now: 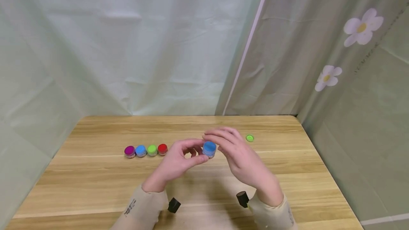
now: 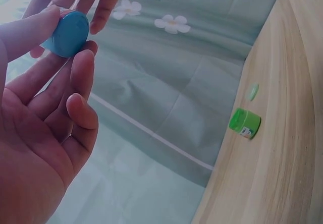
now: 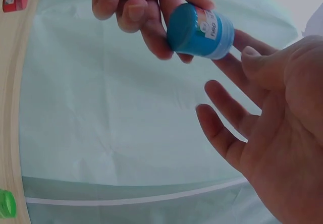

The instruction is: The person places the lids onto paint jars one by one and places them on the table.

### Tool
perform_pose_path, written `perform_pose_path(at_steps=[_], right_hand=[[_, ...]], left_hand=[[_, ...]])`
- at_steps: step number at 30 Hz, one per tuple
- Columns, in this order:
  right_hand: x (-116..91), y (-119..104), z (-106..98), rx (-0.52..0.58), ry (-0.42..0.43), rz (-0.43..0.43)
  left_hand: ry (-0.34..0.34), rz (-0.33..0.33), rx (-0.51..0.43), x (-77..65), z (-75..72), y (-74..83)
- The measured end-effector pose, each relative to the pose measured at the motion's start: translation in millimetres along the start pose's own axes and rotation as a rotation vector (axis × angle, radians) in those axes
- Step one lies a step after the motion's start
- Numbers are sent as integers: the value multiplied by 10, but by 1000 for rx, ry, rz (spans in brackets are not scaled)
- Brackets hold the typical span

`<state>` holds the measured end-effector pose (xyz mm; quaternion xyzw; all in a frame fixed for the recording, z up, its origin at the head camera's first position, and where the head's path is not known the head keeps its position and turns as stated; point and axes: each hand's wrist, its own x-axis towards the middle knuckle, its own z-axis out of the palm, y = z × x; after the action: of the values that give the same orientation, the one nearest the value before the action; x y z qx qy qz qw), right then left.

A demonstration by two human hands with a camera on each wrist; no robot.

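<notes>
A small blue jar (image 1: 209, 149) with a printed label (image 3: 206, 24) is held above the table by my left hand (image 1: 180, 160). The thumb and fingers of that hand pinch its sides, and the other fingers curl loosely below in the left wrist view. Reaching in from the right, my right hand (image 1: 238, 153) has its fingers extended around the far side of the jar. In the right wrist view its thumb (image 3: 252, 53) stands just off the jar's paler end, with the remaining fingers spread and relaxed.
Left of the hands stands a row of small lidded jars: purple (image 1: 129, 151), blue (image 1: 140, 151), green (image 1: 152, 150) and red (image 1: 162, 149). An uncovered green jar (image 2: 245, 122) and a green lid (image 1: 250, 138) sit farther back on the wooden table (image 1: 96, 187). Curtains (image 1: 159, 45) hang around.
</notes>
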<state>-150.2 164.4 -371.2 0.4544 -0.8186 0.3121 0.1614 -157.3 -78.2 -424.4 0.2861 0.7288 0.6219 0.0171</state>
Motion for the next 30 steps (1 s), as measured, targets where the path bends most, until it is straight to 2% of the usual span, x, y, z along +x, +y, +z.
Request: perform_pose_path(at_steps=[8, 20, 30], right_hand=[[-9, 50, 12, 8, -33, -56], [-31, 23, 27, -51, -46, 19], [-40, 37, 32, -76, -35, 67]], left_hand=[[-20, 5, 0, -14, -6, 11], [-14, -31, 5, 3, 0, -2], [6, -11, 14, 12, 9, -25]])
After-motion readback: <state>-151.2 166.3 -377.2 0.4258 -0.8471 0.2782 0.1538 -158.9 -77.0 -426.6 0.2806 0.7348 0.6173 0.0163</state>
